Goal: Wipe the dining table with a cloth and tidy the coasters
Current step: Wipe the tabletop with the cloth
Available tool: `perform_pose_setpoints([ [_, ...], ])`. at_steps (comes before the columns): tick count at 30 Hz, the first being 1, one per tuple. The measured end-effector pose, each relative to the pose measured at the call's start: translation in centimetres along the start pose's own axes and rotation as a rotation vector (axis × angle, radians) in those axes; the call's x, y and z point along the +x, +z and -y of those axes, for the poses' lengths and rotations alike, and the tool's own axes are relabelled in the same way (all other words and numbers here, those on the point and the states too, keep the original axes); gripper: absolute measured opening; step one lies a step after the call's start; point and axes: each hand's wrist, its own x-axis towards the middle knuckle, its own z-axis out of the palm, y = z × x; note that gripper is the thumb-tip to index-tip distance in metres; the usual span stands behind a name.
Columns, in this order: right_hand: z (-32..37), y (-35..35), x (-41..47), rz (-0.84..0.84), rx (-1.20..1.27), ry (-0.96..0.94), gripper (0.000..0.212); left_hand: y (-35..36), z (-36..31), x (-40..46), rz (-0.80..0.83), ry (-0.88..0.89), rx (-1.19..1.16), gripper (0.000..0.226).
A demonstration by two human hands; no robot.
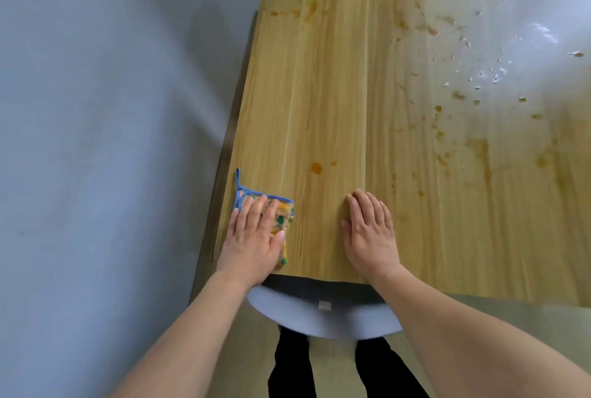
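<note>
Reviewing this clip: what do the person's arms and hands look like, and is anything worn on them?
Both forearms are bare up to the frame edge, with no sleeves visible. The left hand and right hand wear no gloves, and no rings, watch or bracelet show. Fingernails are short and unpainted.

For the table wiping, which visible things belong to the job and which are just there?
Job:
- blue-edged patterned cloth, under the left hand
- light wooden dining table
- round orange spot
- scattered crumbs and brown smears
- right hand, flat on the table

Just there:
- grey chair
</note>
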Motion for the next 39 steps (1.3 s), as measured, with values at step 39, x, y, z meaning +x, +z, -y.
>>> perform_pose_setpoints([
  [39, -0.8, 2.8, -0.1, -0.192, -0.040, -0.019, 0.050, 1.0, 2.1, 10.9, -0.154, 0.030, 0.095, 0.066],
])
